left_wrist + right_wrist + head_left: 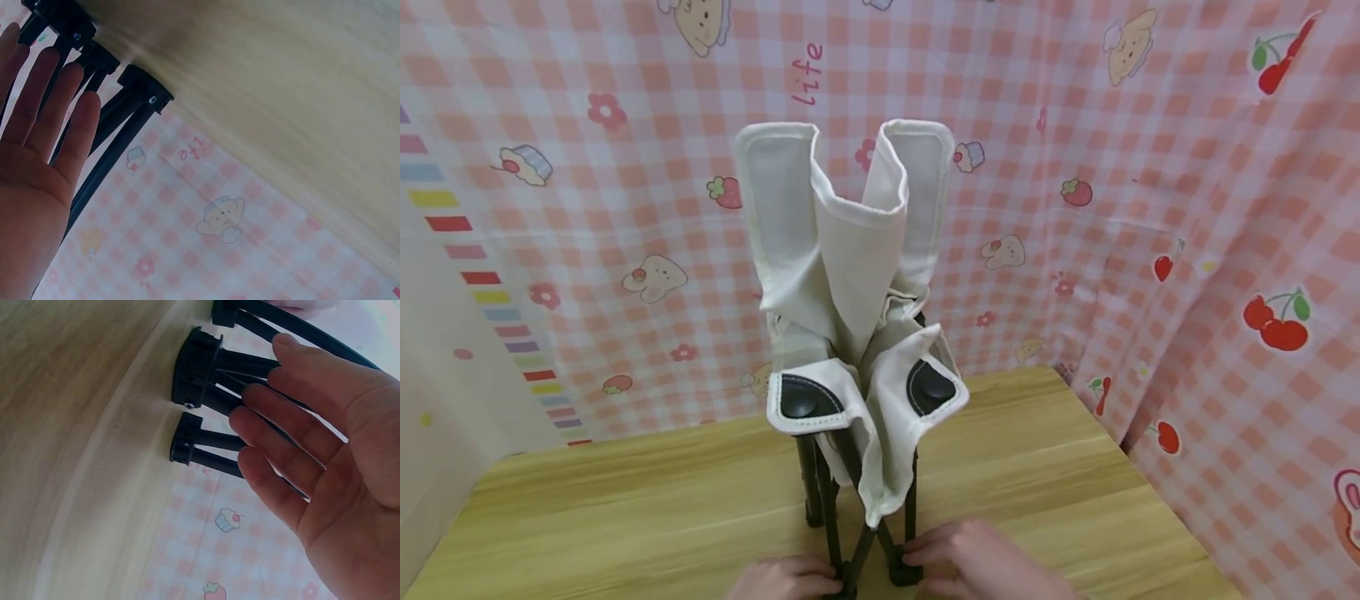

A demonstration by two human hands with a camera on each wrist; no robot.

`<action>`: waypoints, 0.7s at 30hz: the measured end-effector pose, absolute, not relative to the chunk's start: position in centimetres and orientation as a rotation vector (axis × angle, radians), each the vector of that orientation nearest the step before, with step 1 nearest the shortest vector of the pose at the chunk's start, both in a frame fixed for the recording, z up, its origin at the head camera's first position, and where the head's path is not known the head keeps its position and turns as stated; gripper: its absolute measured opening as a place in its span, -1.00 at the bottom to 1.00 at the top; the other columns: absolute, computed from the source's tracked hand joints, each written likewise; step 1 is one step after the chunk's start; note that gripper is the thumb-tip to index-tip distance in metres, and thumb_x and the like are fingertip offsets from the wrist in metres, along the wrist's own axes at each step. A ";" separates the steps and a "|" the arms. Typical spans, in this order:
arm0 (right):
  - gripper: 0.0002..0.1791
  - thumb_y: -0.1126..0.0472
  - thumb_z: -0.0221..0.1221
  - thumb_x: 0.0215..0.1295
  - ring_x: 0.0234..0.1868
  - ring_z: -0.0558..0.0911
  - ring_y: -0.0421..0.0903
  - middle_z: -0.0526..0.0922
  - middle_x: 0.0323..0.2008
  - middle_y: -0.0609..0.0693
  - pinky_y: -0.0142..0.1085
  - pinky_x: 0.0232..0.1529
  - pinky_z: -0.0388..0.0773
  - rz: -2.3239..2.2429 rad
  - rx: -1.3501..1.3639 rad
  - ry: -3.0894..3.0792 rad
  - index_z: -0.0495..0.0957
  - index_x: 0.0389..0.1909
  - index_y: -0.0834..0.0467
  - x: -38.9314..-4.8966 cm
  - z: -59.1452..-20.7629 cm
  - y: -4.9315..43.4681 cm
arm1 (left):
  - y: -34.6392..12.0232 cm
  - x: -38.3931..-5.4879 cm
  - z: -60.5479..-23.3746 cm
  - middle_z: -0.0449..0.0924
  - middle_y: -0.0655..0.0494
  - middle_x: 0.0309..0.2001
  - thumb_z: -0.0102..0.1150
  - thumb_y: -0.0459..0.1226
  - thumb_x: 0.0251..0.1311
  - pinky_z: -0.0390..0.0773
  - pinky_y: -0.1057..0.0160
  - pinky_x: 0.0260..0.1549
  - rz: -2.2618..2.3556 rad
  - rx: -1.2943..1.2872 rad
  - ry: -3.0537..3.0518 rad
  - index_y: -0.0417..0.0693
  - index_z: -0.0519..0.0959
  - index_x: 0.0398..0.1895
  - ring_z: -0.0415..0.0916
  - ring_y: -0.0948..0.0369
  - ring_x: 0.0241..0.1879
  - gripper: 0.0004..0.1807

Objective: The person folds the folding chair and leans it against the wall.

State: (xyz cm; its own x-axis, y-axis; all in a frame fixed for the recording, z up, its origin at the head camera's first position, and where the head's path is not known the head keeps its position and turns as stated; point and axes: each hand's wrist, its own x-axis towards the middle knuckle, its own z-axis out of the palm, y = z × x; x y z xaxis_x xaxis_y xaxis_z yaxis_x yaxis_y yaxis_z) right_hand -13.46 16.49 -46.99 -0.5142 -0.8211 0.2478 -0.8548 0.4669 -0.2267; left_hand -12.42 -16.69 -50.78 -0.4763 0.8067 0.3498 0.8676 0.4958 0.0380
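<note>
A small folding chair (859,250) with off-white fabric and a black frame stands upright on the table, its legs drawn close together. Black patches mark the two front corners of its seat. Low at the left front foot (848,579), my left hand (786,578) reaches in with its fingertips at the leg. Its fingers look long and straight in the left wrist view. My right hand (981,557) is at the right front foot (906,567), fingertips against the frame. In the right wrist view its fingers (275,453) are loosely extended beside the black legs (231,400).
The chair stands on a wood-grain table (625,508). A pink checked cloth (647,208) with cartoon prints hangs behind and continues along the right side. Toward the left, the cloth has a strip of coloured bars (512,333).
</note>
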 end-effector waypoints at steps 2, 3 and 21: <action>-0.75 0.04 0.30 0.47 0.06 0.80 -0.24 0.83 0.06 -0.13 -0.40 0.03 0.75 0.496 1.489 -2.620 0.78 0.05 0.00 -13.5 -47.0 16.4 | -16.5 -12.5 -50.9 0.77 0.30 -0.11 0.35 -0.05 0.29 0.55 0.61 -0.33 -0.318 -1.421 -2.487 0.26 0.80 -0.08 0.71 0.41 -0.14 -0.81; -0.75 0.04 0.31 0.47 0.05 0.79 -0.26 0.83 0.05 -0.14 -0.42 0.03 0.74 0.500 1.491 -2.626 0.77 0.05 -0.01 -13.6 -47.0 16.3 | -16.4 -12.6 -51.0 0.77 0.30 -0.11 0.34 -0.05 0.30 0.54 0.61 -0.34 -0.334 -1.424 -2.504 0.25 0.80 -0.09 0.70 0.42 -0.15 -0.82; -0.86 0.25 0.37 0.26 -0.32 0.49 -0.64 0.75 -0.32 -0.34 -0.79 -0.29 0.41 0.573 1.632 -2.574 0.67 -0.37 -0.09 -14.3 -47.7 15.5 | -15.5 -12.6 -50.9 0.73 0.30 -0.27 0.37 -0.10 0.28 0.44 0.67 -0.44 -0.699 -1.403 -2.688 0.20 0.81 -0.29 0.52 0.63 -0.29 -0.92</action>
